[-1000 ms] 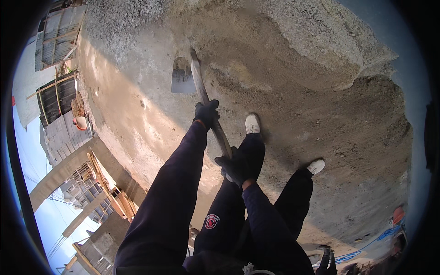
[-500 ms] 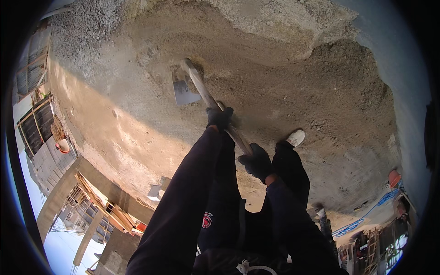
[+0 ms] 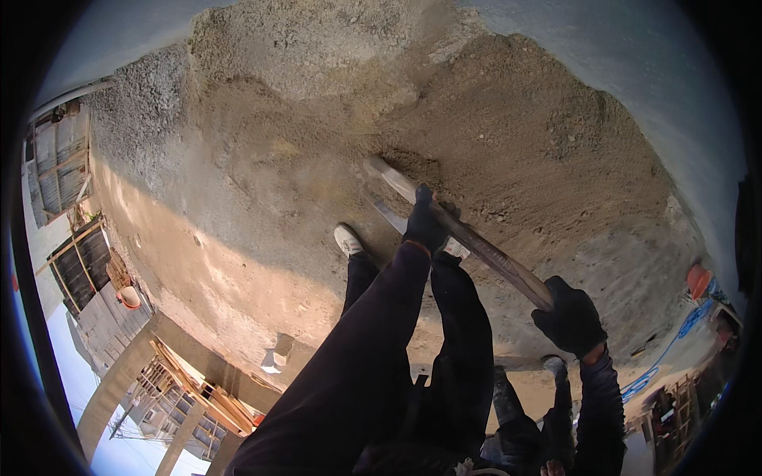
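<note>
A hoe with a long wooden handle slants across the middle, its head end at the upper left and its butt at the lower right. Its flat metal blade is partly hidden behind my left hand and lies over the sandy mix. My left hand, in a dark glove, is wrapped round the handle a short way below the head. Also gloved, my right hand grips the handle near its butt end.
My shoe stands on the dusty ground left of the blade. Grey gravel lies far left. Another person's legs are close by at the bottom. Blue hose and an orange bucket are at the right edge.
The hoe has come to the right and its blade nearer my feet. My right hand has swung out to the right with the handle's end; my left hand moved right too.
</note>
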Tool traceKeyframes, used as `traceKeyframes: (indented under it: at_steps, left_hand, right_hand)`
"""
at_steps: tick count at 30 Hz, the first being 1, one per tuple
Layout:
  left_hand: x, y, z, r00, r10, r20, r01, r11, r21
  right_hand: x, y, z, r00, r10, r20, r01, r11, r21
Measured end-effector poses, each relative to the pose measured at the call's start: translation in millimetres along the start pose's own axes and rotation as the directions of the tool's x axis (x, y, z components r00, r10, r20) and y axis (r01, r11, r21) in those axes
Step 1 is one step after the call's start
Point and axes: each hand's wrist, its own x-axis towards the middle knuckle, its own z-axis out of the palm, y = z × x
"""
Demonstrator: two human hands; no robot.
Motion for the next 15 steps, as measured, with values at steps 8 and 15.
traceKeyframes:
  at_steps: [8,15]
  left_hand:
    - [-150,-193,162,0.755,-0.343,0.559,0.512,0.841,-0.176]
    - [-195,-37,86,0.859,-0.171,0.482,0.234,0.97,-0.072]
  right_hand:
    - [-257,125,-163,0.939,0.242,-0.246,-0.313,0.896,-0.315]
    - [-191,30,-94,0.822,0.504,0.265,-0.537,0.841,0.068]
